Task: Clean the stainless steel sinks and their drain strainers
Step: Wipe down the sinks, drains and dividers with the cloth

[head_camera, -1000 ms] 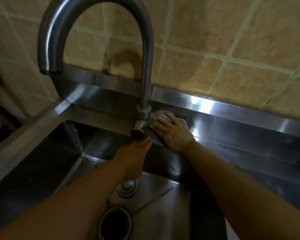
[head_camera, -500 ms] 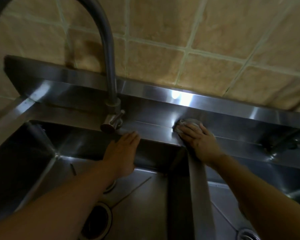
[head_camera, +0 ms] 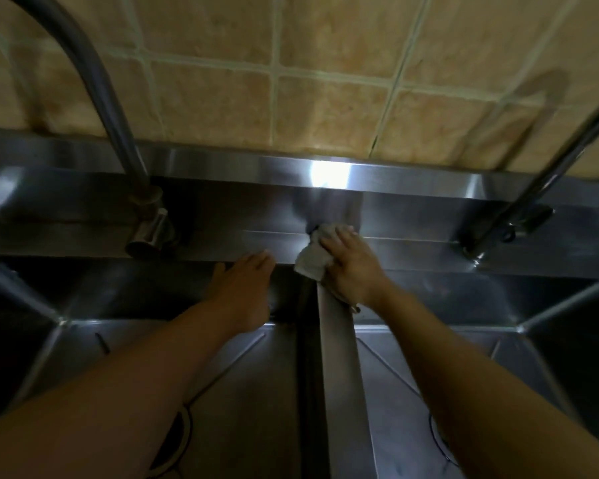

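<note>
— What moved?
— Both hands slid right along the back ledge (head_camera: 412, 243), away from the left faucet (head_camera: 118, 133).
— Where are the sinks?
— Left sink (head_camera: 135, 305) and right sink (head_camera: 481, 305) sit side by side, the divider (head_camera: 339, 375) between them.
— And the hands?
— Right hand (head_camera: 351, 267) presses a white cloth (head_camera: 312, 259) flat on the ledge above the divider. Left hand (head_camera: 244, 288) rests on the left sink's back rim, fingers straight, holding nothing.

- A kitchen wash-up area: two stainless steel sink basins (head_camera: 242, 392) lie below the hands, split by a steel divider (head_camera: 339, 375).
- Gooseneck faucets (head_camera: 94, 84) and a beige tiled wall (head_camera: 325, 81) rise beyond the hands.
</note>
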Tool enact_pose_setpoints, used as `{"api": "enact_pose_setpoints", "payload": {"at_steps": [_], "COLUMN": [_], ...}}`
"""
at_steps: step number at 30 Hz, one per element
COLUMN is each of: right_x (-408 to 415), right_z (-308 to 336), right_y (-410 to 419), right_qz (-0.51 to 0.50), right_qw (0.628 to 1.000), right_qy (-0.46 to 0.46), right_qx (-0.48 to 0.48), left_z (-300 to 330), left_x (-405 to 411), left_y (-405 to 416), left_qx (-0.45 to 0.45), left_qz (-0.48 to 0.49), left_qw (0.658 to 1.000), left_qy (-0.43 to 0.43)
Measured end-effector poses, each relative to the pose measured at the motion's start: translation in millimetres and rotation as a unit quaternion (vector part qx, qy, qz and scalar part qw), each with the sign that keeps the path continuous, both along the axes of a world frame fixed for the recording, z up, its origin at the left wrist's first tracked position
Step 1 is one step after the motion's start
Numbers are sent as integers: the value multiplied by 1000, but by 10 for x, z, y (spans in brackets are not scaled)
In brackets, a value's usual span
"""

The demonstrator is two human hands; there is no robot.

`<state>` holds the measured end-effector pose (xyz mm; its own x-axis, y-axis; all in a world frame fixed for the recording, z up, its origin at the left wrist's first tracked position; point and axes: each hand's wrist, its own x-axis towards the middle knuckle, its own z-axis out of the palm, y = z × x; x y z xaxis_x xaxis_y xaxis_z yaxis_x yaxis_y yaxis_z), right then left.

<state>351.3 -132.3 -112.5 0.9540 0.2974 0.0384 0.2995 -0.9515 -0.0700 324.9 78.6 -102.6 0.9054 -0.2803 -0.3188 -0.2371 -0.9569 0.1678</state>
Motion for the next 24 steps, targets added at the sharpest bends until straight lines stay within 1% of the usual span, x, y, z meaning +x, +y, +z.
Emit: {"api": "enact_pose_setpoints", "payload": {"at_steps": [1, 2, 4, 7, 8, 10, 12, 16, 19, 21, 22, 24], "right_x": [-17, -71, -245, -652, -784, -972, -1043, -880, -762, -827, -900, -1094], "right_z": [-89, -144, -213, -249, -271, -317, -346, -325, -216, -174, -161, -134], "right_y": [43, 87, 92, 86, 92, 102, 96, 48, 61, 67, 72, 83], "right_qz": [-6, -12, 3, 20, 14, 2, -18, -24, -26, -36, -46, -82], "right_qw": [1000, 1000, 995, 971, 962, 949, 942, 952, 946, 943, 938, 915], "right_qy": [-8, -22, -51, -28, -21, -18, 3, 34, 65, 88, 103, 145], "right_qx": [-24, -4, 85, 235, 273, 316, 336, 303, 317, 318, 327, 368], "left_z": [1, 1, 13, 48, 63, 108, 131, 159, 188, 219, 229, 254], "left_x": [-8, -18, -28, -48, -72, -139, -227, -402, -538, -644, -694, -791], "left_y": [-63, -113, -167, -206, -232, -325, -428, -535, -535, -530, -526, -525], "left_qx": [-3, -9, -13, -8, -8, -11, -19, -24, -31, -28, -27, -28], "left_qz": [0, 5, 19, 35, 38, 35, 42, 50, 57, 59, 59, 55], "left_qw": [1000, 1000, 1000, 999, 999, 999, 998, 998, 997, 997, 997, 996], "left_qy": [3, 8, 18, 28, 30, 38, 49, 40, 41, 47, 50, 60]}}
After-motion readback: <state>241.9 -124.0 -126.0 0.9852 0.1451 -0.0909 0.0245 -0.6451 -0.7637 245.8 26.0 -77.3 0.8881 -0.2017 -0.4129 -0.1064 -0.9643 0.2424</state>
